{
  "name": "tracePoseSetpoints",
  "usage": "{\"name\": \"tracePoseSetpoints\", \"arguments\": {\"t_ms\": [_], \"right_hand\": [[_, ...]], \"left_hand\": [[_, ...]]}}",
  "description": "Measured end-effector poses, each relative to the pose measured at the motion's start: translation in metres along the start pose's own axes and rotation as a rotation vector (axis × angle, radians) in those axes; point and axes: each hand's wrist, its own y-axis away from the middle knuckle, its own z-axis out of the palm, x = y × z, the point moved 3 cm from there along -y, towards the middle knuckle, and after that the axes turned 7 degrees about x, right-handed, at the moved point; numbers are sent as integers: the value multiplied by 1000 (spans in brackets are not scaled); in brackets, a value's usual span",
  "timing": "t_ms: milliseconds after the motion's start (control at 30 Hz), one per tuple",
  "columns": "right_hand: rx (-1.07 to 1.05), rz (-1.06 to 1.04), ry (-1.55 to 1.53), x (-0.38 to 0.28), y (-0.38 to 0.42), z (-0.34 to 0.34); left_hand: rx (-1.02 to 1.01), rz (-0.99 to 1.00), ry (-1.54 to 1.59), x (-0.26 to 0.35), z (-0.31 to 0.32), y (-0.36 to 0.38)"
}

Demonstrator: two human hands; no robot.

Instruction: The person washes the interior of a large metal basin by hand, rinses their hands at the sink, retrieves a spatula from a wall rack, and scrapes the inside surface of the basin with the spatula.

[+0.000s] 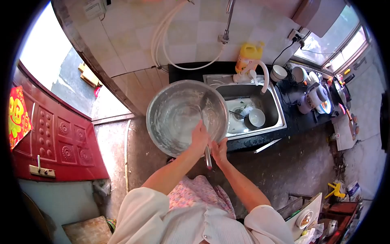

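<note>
A large metal basin (170, 122), its inside smeared with whitish residue, is tilted in front of me and overlaps the left side of the sink. My left hand (199, 136) is closed around the shaft of a long-handled metal utensil (208, 156). The utensil's dark head lies against the basin's inner wall, and its handle end sticks out over the near rim. At the lower right rim, my right hand (219, 151) grips the basin beside the handle, its fingers partly hidden.
In the sink (280, 116) sits a small pot (256, 118) beneath a white faucet (266, 79). A yellow jug (250, 53) stands behind. Bowls (278, 72), a blender-like appliance (313, 99) and pans crowd the right counter. A red door (65, 138) stands at left.
</note>
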Motion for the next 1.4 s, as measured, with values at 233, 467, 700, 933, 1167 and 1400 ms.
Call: {"name": "tracePoseSetpoints", "arguments": {"t_ms": [233,467,700,933,1167,1400], "right_hand": [[24,-179,-9,-8,9,-6],[-2,10,-65,7,13,1],[-263,319,-316,-58,68,-12],[-8,-62,216,-48,-66,-43],[-146,35,126,9,-15,-23],[-97,94,-49,-8,7,-23]], "left_hand": [[-41,-31,-277,3,-4,35],[-140,-105,-336,21,-12,81],[-81,-51,-180,2,-25,18],[-165,-282,-153,17,-25,101],[-51,-86,31,-11,-21,22],[-117,-295,-55,11,-1,96]]}}
